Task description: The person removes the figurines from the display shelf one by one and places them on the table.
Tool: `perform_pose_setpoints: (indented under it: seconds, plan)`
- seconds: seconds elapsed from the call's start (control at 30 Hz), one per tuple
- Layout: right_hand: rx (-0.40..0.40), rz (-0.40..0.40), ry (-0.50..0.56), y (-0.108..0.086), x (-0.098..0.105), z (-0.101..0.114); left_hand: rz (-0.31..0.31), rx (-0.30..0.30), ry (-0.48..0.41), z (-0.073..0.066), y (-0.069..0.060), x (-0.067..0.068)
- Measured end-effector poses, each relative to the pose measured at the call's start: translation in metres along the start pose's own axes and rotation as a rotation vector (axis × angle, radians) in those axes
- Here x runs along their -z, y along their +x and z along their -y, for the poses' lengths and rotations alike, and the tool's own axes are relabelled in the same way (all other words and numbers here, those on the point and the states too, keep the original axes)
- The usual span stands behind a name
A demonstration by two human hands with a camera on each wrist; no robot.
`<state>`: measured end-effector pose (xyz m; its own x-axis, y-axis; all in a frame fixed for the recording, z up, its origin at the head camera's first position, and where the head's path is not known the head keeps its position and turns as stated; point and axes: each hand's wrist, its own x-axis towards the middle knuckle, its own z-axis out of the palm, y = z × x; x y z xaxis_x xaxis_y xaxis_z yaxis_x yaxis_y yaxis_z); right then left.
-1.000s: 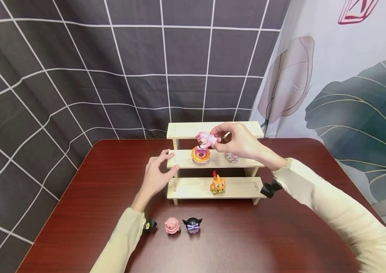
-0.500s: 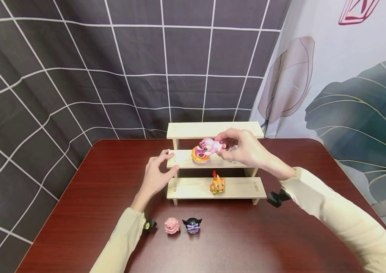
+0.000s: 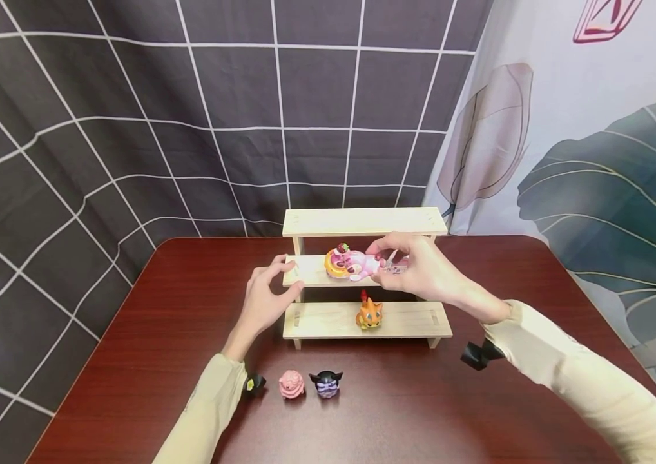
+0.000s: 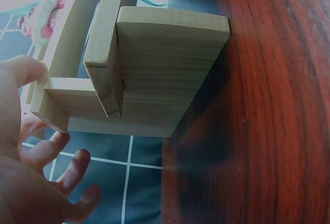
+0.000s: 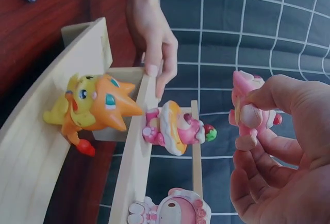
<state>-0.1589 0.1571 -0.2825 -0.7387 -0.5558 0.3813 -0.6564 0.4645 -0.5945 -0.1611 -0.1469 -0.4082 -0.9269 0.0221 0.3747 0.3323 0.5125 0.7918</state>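
Note:
My right hand (image 3: pixel 429 267) pinches a pink bear figurine (image 5: pixel 250 105) between thumb and fingers, tipped sideways above the middle tier of a three-tier wooden shelf (image 3: pixel 305 274). From the head view it overlaps a pink figurine in an orange ring (image 5: pixel 175 128), which stands on that tier. Farther right on the same tier is a pink-and-white figurine (image 5: pixel 175 211), partly hidden by my right hand in the head view. With thumb and fingers around the tier's left end, my left hand (image 3: pixel 270 293) holds the shelf. An orange-and-yellow figurine (image 3: pixel 370 314) stands on the lowest tier.
On the dark red table (image 3: pixel 189 309), in front of the shelf, sit a round pink figurine (image 3: pixel 291 384) and a black-and-purple figurine (image 3: pixel 327 384). A dark grid-patterned curtain (image 3: pixel 235 154) hangs behind, with a leaf-print curtain (image 3: pixel 606 174) at the right.
My right hand has lowered the pink bear figurine and brought it slightly to the right and nearer. The left hand stays at the shelf's end.

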Motion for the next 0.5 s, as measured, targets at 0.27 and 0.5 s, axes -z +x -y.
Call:
perform_pose_setpoints:
  seconds: [0.27,0.5]
  plan:
    - [0.007,-0.027,0.018,-0.011,-0.006,0.001,0.002,0.007,0.001,-0.002,-0.001,0.001]
    - [0.108,-0.046,0.018,-0.020,-0.010,-0.001,0.002,0.018,0.003,-0.002,-0.001,0.001]
